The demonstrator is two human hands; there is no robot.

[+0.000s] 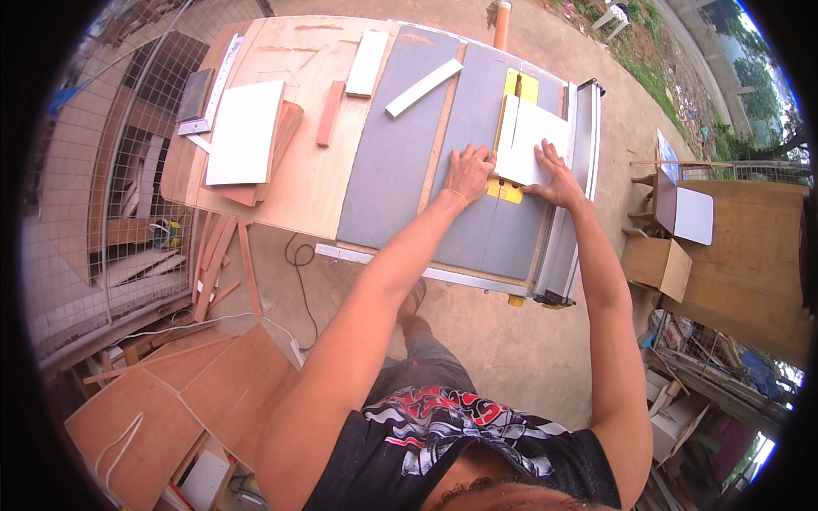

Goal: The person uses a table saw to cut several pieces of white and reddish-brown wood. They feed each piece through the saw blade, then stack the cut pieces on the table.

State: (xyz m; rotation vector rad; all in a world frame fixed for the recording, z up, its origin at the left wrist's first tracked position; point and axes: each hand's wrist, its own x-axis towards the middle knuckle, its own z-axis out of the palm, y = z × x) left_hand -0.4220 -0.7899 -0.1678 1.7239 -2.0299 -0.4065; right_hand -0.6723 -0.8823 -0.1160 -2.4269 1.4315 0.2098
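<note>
A white panel (538, 140) lies flat over the yellow throat plate (506, 192) of a table saw. A dark line runs lengthwise near its left side. Beside the panel's near left corner is my left hand (469, 174), fingers bent together and fingertips at the panel's edge. My right hand (558, 177) is spread at the near right corner, with its thumb along the near edge and fingers reaching onto the top. To the right of the panel runs the long metal rip fence (581, 162). The blade cannot be made out clearly.
A narrow white strip (423, 88) lies on the grey saw top (388, 162). Farther left, a wooden side table (319, 200) carries a white block (366, 64), a reddish wood strip (331, 114), stacked panels (245, 132) and a metal square (223, 77). A cable (300, 255) trails on the floor.
</note>
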